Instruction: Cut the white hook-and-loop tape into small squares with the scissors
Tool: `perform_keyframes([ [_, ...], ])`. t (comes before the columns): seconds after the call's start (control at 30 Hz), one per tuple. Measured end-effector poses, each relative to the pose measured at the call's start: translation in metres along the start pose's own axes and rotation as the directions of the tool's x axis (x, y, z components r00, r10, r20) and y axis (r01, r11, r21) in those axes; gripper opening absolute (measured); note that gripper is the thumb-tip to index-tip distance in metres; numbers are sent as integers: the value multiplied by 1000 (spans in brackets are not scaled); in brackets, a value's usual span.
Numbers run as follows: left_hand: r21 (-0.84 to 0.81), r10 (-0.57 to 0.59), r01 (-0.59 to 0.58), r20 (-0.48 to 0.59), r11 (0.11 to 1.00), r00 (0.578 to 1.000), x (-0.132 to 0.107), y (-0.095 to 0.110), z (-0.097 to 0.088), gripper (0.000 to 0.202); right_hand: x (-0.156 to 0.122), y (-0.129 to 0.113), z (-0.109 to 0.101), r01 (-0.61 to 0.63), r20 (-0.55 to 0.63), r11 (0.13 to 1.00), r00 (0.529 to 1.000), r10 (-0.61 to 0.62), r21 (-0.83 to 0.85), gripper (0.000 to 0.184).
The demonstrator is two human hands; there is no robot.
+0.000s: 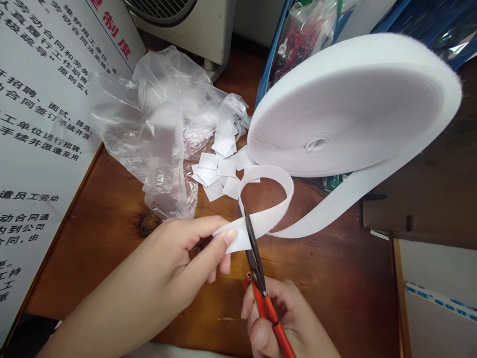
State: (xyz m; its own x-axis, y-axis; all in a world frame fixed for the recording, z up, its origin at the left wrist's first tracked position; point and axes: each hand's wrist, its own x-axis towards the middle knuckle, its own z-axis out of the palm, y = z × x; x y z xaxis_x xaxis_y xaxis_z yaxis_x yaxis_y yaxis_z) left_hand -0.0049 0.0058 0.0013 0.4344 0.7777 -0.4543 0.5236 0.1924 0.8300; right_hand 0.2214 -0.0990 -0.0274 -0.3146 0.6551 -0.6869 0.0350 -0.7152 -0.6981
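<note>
- White fabric strip (268,219): it leaves the roll (350,104) at the upper right, runs down and to the left over the table (335,278), curls into one loop and ends at the hands.
- Long axis at the hands: left to right, rising slightly toward the roll.
- Left hand (179,253): closed in a pinch on the free end of the strip, thumb above and fingertips (229,237) below, holding the end off the table.
- Right hand (290,318): wrapped round the red handles of the scissors (257,263), just beside and below the left hand.
- Key relation: the scissor blades point away from the person and cross the strip almost at right angles, immediately right of the left-hand pinch. A short length of strip lies between pinch and blades.
- Blade state: the blades stand close together on the strip; whether the strip is severed cannot be told.
- Roll: tilted on its edge, well apart from both hands and nearer the right one.
- Cut squares (219,171): a loose pile of white pieces beyond the loop, at the mouth of the plastic bag (160,124).
- Plastic bag: clear, crumpled, open toward the pile; a few pieces appear to lie inside it.
- Blue bin (268,64): behind the roll, holding a clear packet of red parts (301,35).
</note>
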Motion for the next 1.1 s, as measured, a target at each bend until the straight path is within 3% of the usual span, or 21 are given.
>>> perform_keyframes([
  [0.33, -52, -40, 40, 14, 998, 999, 3, 1, -1, 45, 1, 5, -1, -40, 17, 997, 999, 39, 63, 76],
  [1.1, -112, -116, 124, 78, 986, 990, 7, 0, -6, 47, 7, 0, 1, -126, 18, 989, 992, 125, 77, 76],
])
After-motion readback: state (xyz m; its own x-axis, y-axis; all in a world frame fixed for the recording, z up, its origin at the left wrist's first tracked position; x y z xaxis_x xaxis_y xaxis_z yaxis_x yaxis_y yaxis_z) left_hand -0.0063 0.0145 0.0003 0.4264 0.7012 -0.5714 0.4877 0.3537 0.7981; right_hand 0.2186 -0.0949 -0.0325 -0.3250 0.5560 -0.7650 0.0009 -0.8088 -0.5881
